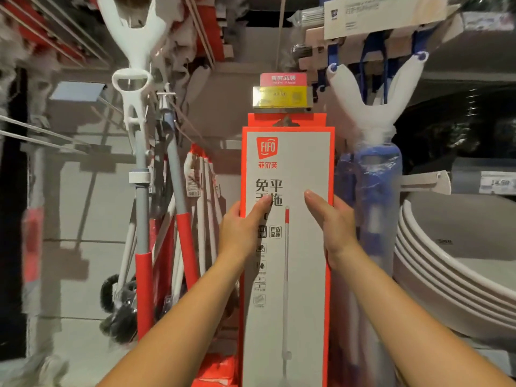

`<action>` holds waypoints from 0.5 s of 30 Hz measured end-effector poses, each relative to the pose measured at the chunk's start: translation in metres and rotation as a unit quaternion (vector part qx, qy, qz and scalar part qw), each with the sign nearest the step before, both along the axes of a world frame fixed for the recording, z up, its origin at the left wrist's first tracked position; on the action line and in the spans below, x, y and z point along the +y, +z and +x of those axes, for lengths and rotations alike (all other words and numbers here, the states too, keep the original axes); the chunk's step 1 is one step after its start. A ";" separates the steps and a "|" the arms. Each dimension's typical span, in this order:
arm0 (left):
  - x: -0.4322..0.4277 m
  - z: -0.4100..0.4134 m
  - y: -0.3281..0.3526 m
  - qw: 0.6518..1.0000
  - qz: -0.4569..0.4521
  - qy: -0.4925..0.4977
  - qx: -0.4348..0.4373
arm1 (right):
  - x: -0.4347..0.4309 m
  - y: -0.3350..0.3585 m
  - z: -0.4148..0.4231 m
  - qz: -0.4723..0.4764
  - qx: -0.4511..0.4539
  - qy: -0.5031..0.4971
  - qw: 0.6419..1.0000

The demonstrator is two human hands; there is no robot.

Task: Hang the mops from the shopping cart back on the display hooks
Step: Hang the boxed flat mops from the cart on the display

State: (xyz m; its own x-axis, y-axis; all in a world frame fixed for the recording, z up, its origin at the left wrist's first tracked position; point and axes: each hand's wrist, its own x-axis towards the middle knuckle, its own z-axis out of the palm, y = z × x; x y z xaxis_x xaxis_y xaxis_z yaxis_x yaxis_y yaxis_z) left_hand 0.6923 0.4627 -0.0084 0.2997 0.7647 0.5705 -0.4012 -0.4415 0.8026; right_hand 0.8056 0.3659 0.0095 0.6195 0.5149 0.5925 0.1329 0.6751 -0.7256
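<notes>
A yellow price tag sits under a pink label at the centre of the rack. To the right, a stack of white basins rests on a shelf, nested one inside another, with a blurred shelf price label above it. A cream printed card pack hangs at the upper right. On the left, a blank grey tag holder juts out, tilted. Black brush heads hang low beside grey poles with red grips.
</notes>
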 end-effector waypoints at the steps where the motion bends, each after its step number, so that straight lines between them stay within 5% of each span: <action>1: 0.003 0.003 0.002 1.000 -0.001 0.000 -0.001 | 0.003 0.002 0.003 -0.001 0.001 0.003 1.000; 15: 0.040 0.024 0.017 1.000 0.014 0.015 0.004 | 0.045 0.014 0.031 -0.019 -0.007 0.023 1.000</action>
